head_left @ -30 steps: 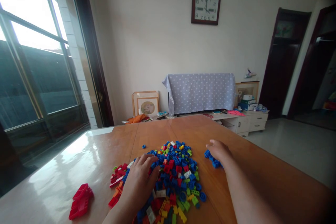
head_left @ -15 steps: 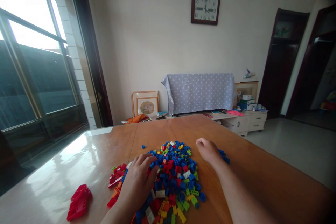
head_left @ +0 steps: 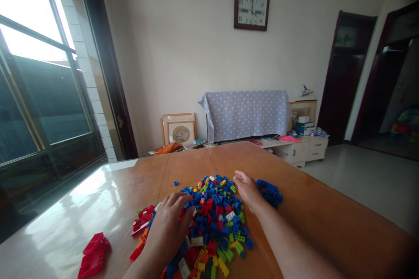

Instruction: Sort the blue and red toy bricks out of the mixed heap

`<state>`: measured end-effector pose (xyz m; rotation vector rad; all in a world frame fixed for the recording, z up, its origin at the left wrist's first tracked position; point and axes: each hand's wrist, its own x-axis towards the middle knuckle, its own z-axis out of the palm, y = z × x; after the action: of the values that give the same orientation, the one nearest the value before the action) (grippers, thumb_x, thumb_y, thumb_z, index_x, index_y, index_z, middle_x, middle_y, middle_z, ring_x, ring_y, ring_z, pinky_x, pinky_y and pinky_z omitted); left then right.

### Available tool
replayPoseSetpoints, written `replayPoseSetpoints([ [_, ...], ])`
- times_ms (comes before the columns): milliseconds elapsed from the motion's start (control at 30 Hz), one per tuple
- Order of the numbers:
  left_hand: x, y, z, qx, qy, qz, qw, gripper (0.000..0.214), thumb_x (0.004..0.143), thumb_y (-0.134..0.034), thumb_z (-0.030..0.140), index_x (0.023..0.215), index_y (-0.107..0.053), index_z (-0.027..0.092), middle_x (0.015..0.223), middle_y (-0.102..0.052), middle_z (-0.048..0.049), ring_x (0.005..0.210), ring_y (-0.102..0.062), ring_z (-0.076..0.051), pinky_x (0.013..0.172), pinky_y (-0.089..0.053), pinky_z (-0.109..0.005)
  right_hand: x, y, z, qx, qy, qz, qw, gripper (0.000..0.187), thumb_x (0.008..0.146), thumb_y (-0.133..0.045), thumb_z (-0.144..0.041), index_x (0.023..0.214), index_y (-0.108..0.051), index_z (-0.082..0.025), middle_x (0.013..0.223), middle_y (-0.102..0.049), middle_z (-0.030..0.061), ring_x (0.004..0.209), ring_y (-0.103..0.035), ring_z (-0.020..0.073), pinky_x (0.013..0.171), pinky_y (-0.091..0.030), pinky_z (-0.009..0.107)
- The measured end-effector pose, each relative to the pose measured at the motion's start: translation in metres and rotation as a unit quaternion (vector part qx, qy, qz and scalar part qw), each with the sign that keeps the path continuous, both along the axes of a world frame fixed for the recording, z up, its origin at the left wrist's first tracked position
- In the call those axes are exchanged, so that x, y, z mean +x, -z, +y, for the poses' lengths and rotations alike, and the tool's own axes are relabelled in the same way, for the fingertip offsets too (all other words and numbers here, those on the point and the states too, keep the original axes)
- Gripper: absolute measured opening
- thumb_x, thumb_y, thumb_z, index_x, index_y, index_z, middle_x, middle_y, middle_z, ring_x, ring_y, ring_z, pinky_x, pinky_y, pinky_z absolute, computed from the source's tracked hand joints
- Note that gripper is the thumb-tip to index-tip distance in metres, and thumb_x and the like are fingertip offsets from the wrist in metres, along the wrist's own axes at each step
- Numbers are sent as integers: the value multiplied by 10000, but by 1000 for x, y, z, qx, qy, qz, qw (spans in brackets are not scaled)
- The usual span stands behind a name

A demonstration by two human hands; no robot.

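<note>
A heap of small toy building bricks (head_left: 218, 209) in blue, red, green, yellow and white covers the middle of the table. My left hand (head_left: 172, 216) rests over the heap's left side, fingers stretched forward and thumb apart; I see nothing held in it. At the upper right edge of the heap is my right hand (head_left: 246, 189), its fingers loosely extended and no brick visible in them. Just right of that hand lies a separate cluster of blue bricks (head_left: 270, 192). Red bricks (head_left: 144, 217) gather along the heap's left edge.
Larger red brick pieces (head_left: 94, 256) lie at the near left of the wooden table (head_left: 314, 209). A single blue piece (head_left: 176, 183) sits beyond the heap. Past the table's far edge stands a white cabinet (head_left: 298, 153) with a cloth-covered object (head_left: 245, 115) on it.
My right hand has shifted left toward the heap and its fingers have opened out, uncovering more of the blue cluster. My left hand stays over the heap. The view has turned slightly right.
</note>
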<state>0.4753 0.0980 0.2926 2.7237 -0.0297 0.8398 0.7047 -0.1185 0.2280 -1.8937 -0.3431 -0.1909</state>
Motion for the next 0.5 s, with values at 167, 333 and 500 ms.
replayPoseSetpoints([
  [167,-2,-1,-1,-7,-1,-9,1000,248,973,-527,385,1133,-687,283,1170,-667,-69,1083,-614,-267,918,-524,-444,2,14,0,27,30,32,999,478,902,-466,-396,1288,-630,-164,1318,-673,137,1192,-659,224,953,-554,312],
  [333,-5,-3,-1,-9,-6,4,1000,247,979,-515,374,1128,-686,278,1164,-663,-73,1081,-601,-270,909,-512,-444,15,17,-19,18,82,45,995,501,903,-421,-414,1311,-614,-198,1247,-712,112,1154,-676,240,888,-582,328],
  [500,-5,-3,-2,-5,-22,29,999,255,984,-502,381,1134,-677,273,1161,-660,-71,1092,-591,-274,922,-491,-444,17,10,-28,0,111,40,993,515,907,-382,-401,1318,-622,-204,1128,-746,123,1113,-689,262,860,-580,332],
])
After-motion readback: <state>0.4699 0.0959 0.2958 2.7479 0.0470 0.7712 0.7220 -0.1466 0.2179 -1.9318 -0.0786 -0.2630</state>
